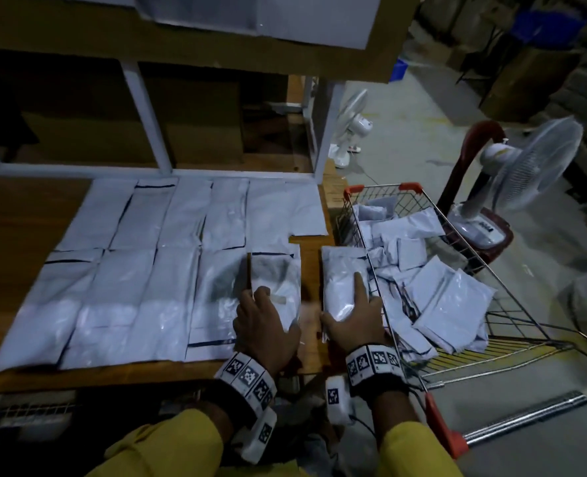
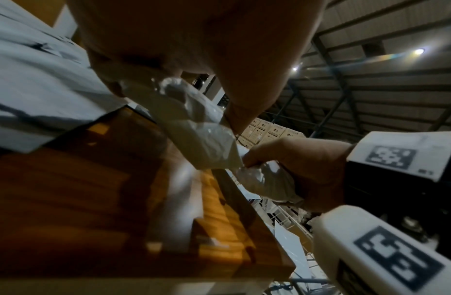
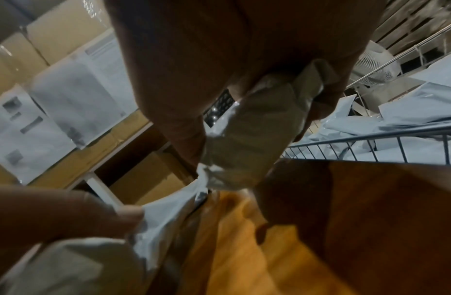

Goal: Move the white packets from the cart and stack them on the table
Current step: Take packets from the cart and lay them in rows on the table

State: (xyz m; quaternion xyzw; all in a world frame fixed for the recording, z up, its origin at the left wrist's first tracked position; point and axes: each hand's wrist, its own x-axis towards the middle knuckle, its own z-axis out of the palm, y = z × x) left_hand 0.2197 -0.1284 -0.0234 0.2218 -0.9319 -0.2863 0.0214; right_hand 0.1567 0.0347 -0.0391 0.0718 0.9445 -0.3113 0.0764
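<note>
The left hand (image 1: 266,327) grips a packet (image 1: 274,280) beside the cart (image 1: 491,304); the right hand (image 1: 355,320) grips another packet (image 1: 342,280) overhanging the table (image 1: 311,266) edge nearest that cart; it could slide off.

left hand (image 2: 194,49) gripping white packet (image 2: 194,127), wooden table (image 2: 93,199)
</note>
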